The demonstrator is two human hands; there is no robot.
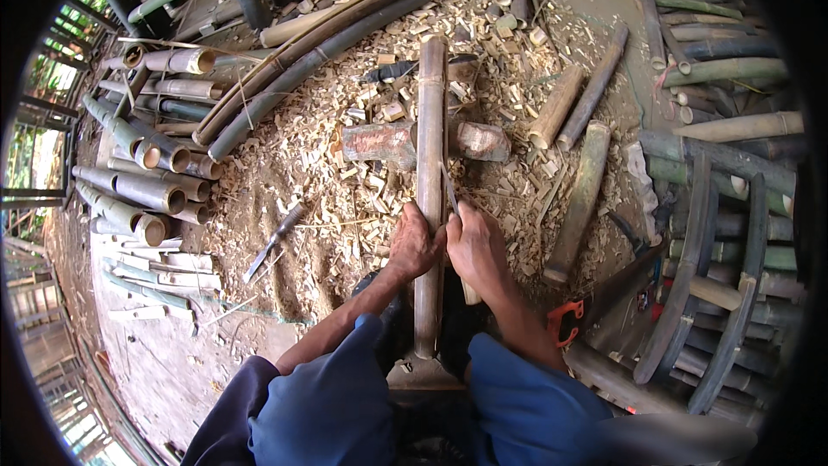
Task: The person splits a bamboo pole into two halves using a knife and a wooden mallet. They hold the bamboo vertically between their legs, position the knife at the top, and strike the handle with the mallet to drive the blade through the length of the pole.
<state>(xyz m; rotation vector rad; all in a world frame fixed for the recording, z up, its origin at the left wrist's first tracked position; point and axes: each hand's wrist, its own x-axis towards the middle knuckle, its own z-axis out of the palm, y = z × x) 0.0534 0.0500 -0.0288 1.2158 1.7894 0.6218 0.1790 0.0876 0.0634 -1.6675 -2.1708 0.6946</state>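
A brown bamboo pole (429, 121) points away from me between my knees, resting across a wooden block (379, 147) with reddish marks. My left hand (414, 243) is closed against the pole's left side, its thumb reaching over toward the right hand. Right beside the pole, my right hand (476, 246) grips a knife. The narrow blade (449, 187) lies along the pole's right edge, tip pointing away. Below the fist shows the pale end of the knife's handle (470, 292). My two hands touch or nearly touch; the fingertips' exact hold is partly hidden.
Wood chips (345, 198) cover the ground. A second bladed tool (274, 240) lies at left, near split bamboo pieces (164, 280). Cut bamboo tubes (159, 190) are stacked at left, more poles (729, 69) at right. A saw with an orange handle (565, 324) sits by my right knee.
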